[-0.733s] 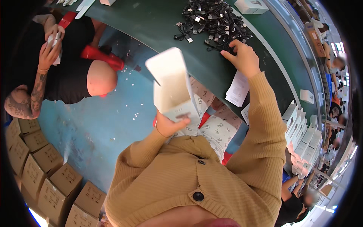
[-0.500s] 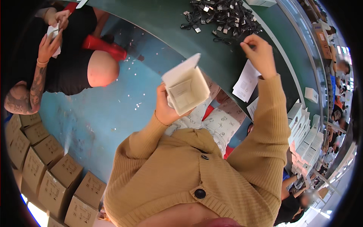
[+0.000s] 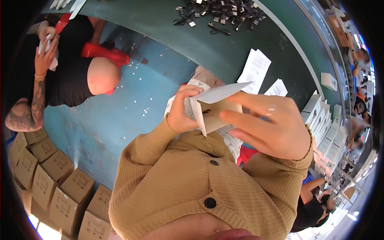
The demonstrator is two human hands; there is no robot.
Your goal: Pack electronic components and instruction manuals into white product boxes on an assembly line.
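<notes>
My left hand [image 3: 182,113] grips a small white cardboard box [image 3: 215,120] by its side, in front of my body. The box's lid flap [image 3: 221,93] stands open, and a small dark item [image 3: 206,111] shows inside, too little of it visible to name. My right hand [image 3: 274,125] is at the box's right side, its fingers stretched out and apart, somewhat blurred. One finger lies behind the flap and the others reach across the opening. On the green table beyond is a pile of black cables [image 3: 224,14] with metal plugs.
Printed leaflets [image 3: 255,67] lie on the green table [image 3: 160,24], and a second stack [image 3: 277,89] is beside them. White boxes [image 3: 320,116] line up at the right. Brown cartons [image 3: 64,200] stand on the floor at lower left. A seated person [image 3: 44,60] handles something white.
My right hand has come from beside the cable pile back to the box, its fingers spreading from a pinch. The box has tilted, and a dark item now shows inside it.
</notes>
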